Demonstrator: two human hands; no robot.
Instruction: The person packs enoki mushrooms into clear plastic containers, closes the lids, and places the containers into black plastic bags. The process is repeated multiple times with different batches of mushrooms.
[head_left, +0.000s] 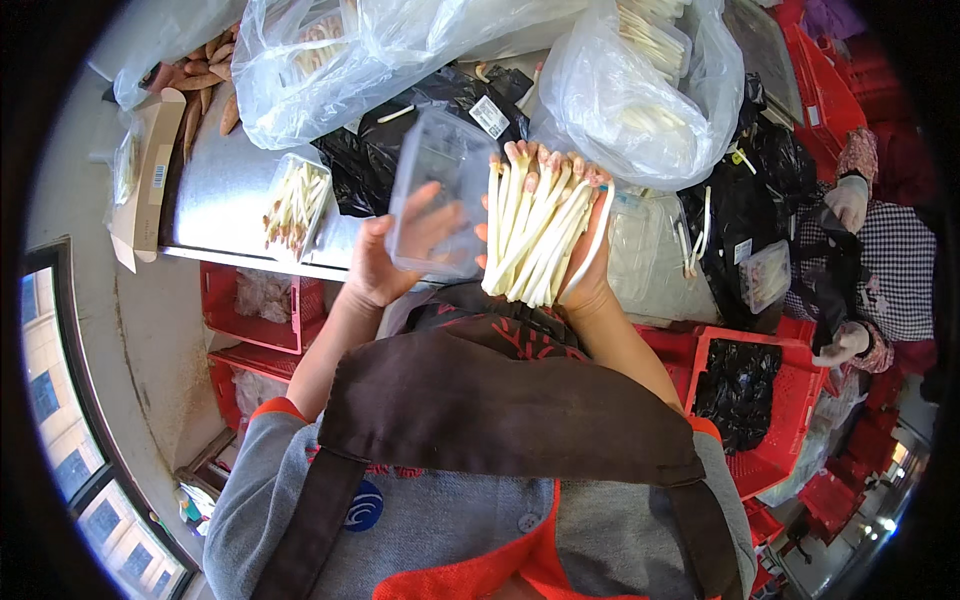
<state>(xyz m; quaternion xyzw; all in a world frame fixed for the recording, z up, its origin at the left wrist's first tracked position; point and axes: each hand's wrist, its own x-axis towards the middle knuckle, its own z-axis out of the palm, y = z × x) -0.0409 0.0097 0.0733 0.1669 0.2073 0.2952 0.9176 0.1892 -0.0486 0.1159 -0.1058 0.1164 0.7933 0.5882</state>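
Observation:
A bundle of pale vegetable shoots with pinkish tips (540, 232) lies in my right hand (592, 262), its fingers wrapped around both sides. My left hand (375, 262) holds a clear plastic tray (442, 150), thumb at its left edge and fingers showing through the plastic. That tray is blurred and looks empty, just left of the bundle. On the metal table to the left, a second clear tray (296, 202) is filled with similar shoots. Stacked clear trays (649, 240) lie right of my right hand.
Large plastic bags (645, 97) with shoots in trays and black plastic (420, 112) cover the table's back. Sweet potatoes (199, 82) and a cardboard box (150, 180) are at left. Red crates (750, 420) stand below. A co-worker's gloved hands (847, 202) are at right.

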